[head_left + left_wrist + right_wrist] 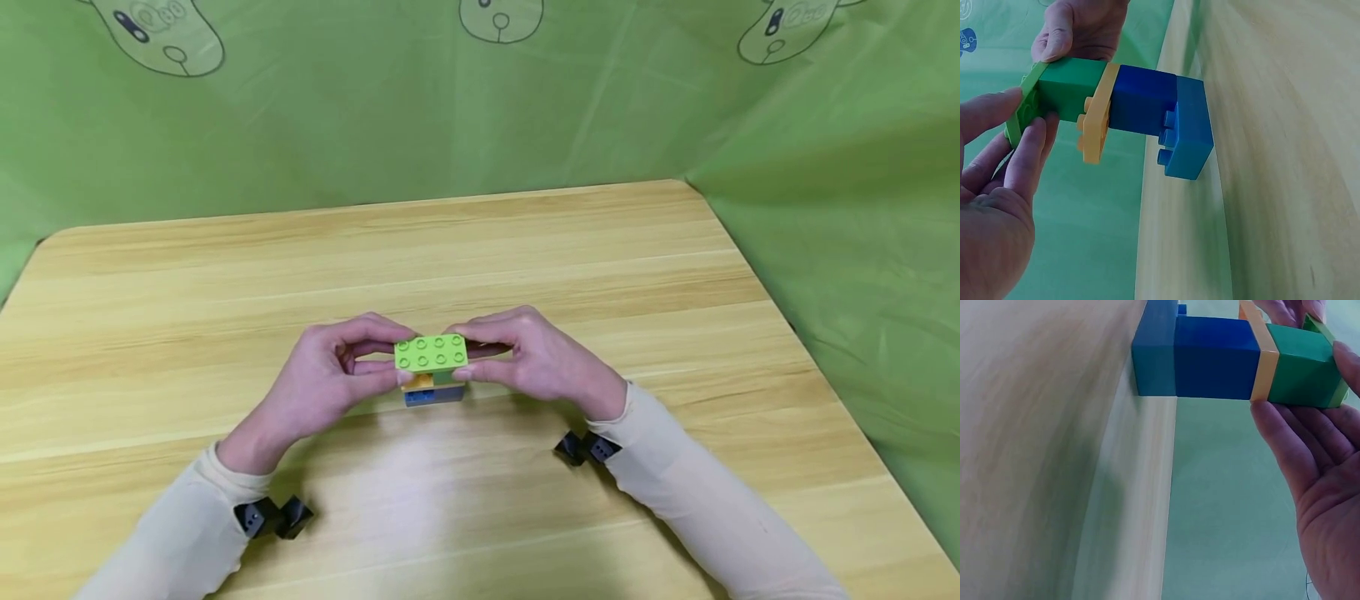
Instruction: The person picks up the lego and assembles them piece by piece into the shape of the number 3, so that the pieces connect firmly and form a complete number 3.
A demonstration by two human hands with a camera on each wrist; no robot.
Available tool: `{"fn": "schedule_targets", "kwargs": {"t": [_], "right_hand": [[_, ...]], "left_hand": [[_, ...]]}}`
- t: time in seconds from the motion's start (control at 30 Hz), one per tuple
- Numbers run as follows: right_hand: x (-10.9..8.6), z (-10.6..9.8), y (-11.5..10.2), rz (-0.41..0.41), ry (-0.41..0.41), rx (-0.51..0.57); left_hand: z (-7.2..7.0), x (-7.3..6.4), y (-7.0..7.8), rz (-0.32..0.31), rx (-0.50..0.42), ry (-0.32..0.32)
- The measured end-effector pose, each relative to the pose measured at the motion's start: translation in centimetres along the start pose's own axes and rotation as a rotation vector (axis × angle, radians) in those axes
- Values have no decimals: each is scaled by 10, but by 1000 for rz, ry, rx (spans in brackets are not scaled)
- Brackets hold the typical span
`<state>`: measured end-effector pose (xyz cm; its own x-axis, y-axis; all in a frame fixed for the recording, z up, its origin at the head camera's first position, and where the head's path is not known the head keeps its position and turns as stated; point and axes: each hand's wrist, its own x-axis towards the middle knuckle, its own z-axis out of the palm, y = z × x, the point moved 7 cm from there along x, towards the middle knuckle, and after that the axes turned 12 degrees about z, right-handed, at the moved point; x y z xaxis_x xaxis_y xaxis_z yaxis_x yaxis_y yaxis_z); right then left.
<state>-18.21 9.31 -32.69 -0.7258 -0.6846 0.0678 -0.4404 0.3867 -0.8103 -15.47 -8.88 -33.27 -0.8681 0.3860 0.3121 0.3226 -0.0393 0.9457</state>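
Note:
A light-green studded plate (431, 353) tops a small stack of toy building blocks. Below it, in the left wrist view, come a green block (1072, 81), a thin orange plate (1100, 115), a dark blue block (1144, 97) and a lighter blue block (1191, 128) at the bottom. The dark blue and green blocks sit at one end, so the layers overhang at the other. My left hand (326, 371) pinches the left end of the light-green plate between thumb and fingers. At the right end, my right hand (540, 354) grips the plate, its fingers also against the green block.
The stack is on a wood-grain table (225, 292), near its middle. A green cloth (337, 125) with printed cartoon heads hangs behind the table and along its right side. Black wrist cameras (262, 517) stick out from both sleeves.

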Motion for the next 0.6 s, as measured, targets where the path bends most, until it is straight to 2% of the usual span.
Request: {"fn": "schedule_targets", "kwargs": {"t": [0.23, 0.33, 0.47, 0.6], "right_hand": [[-1, -1, -1, 13, -1, 22], [-2, -2, -1, 26, 1, 41], [-1, -1, 0, 57, -5, 35], [-1, 1, 2, 94, -13, 27]], "left_hand": [[0, 1, 0, -6, 17, -9], [1, 0, -1, -19, -15, -14], [-4, -6, -4, -37, -51, 32], [-11, -13, -12, -54, 40, 84]]}}
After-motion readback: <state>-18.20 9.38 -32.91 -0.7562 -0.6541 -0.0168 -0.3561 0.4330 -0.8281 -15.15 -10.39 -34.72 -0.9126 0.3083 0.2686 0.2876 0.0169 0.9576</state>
